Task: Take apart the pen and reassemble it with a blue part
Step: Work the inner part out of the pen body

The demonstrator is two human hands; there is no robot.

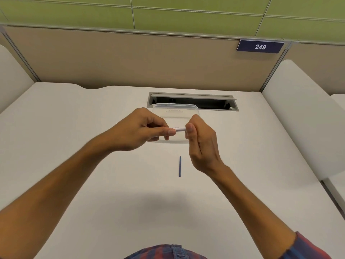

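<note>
Pinching a slim white plastic pen (pixel 179 129) from both ends, the two hands meet above the white desk (pixel 93 184). The left hand (pixel 139 130) has its fingers curled in, thumb and forefinger closed on the pen's left end. The right hand (pixel 202 142) is curled likewise, thumb tip and fingers closed on the pen's right end. Only a short stretch of the barrel shows between the two thumbs; its long axis runs crosswise from one hand to the other, roughly level, and which end is the tip cannot be told.

Below the right hand's heel and just to its left, a thin dark-blue rod-shaped part (pixel 180 166) lies flat on the desk, apart from both hands, its long axis pointing straight away from the person.

Behind and under the hands sits a clear plastic lidded container (pixel 175 109), and beyond it a grey cable slot (pixel 193 100) in the desk. A dark sign reading 249 (pixel 260 46) hangs on the beige partition, up and to the right of the right hand.
</note>
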